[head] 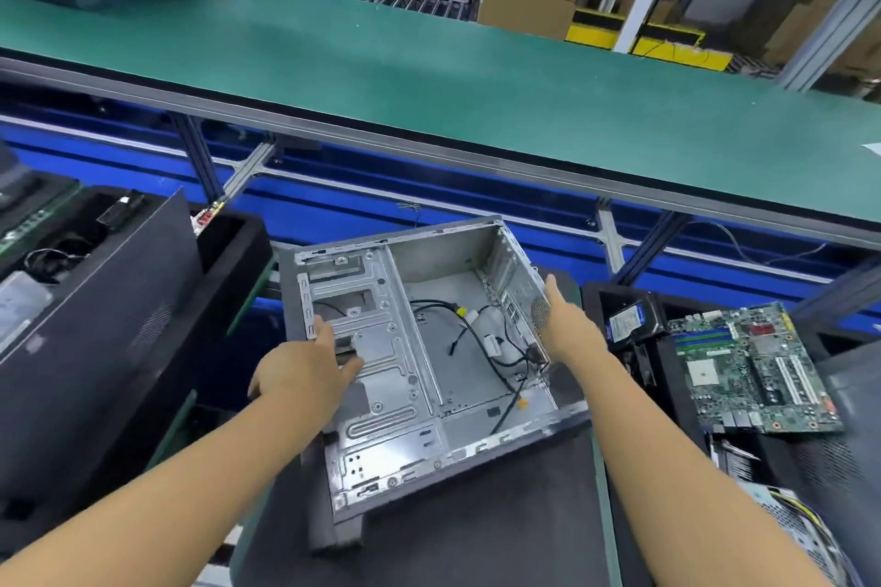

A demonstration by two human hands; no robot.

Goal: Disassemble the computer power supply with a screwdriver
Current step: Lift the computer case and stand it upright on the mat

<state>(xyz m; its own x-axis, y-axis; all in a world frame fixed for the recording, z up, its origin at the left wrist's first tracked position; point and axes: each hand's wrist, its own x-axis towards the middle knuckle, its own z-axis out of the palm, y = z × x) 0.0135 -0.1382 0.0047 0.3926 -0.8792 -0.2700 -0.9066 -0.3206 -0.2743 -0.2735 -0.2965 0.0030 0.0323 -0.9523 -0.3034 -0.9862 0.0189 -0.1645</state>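
L grip curled round edge of boxy bare-metal PC case, R grip flat on perforated wall

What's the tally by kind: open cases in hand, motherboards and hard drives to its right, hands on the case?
open case: 1
motherboard: 1
hard drive: 1
hands on the case: 2 (left hand, right hand)
total: 5

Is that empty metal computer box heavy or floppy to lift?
Probably light for its size: the computer case looks gutted, only loose cables left, which would flop. Likely stiff, being folded sheet metal. Bulky: left hand and right hand both steady it.
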